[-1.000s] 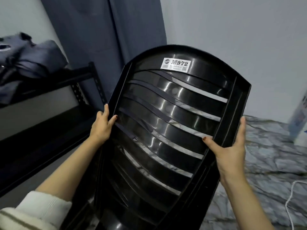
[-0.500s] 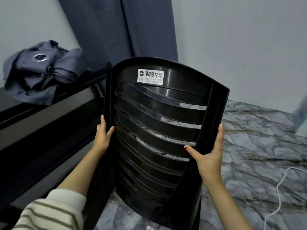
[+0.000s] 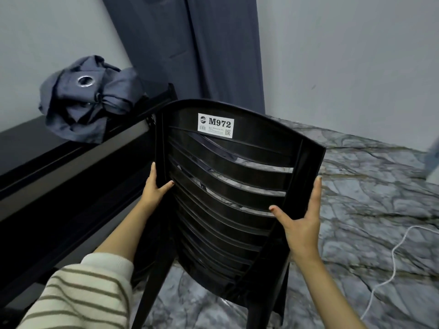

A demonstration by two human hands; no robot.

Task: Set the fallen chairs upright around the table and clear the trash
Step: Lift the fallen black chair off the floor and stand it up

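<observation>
Head view: nearest the camera, a cream sleeve with brown stripes covered the left forearm, pushed up short of the wrist; the right forearm was bare. Both arms reached forward and slightly down. The left hand gripped the left side rail of a black plastic chair, thumb laid across the near face of the slats and fingers wrapped behind the rail. The right hand clasped the right rail a little lower, thumb pressed on the slats and fingers running up the rail's outer edge. Between the two grips the slatted backrest stood roughly upright, its rear face toward the person. Below the hands the chair's legs ran down out of frame; whether they touched the marbled floor could not be told. Right of the right hand a white cable lay on that floor. Above the grips sat a white M972 label. Left of the left hand ran a black shelf carrying a bundled grey-blue curtain; beyond hung a dark curtain.
</observation>
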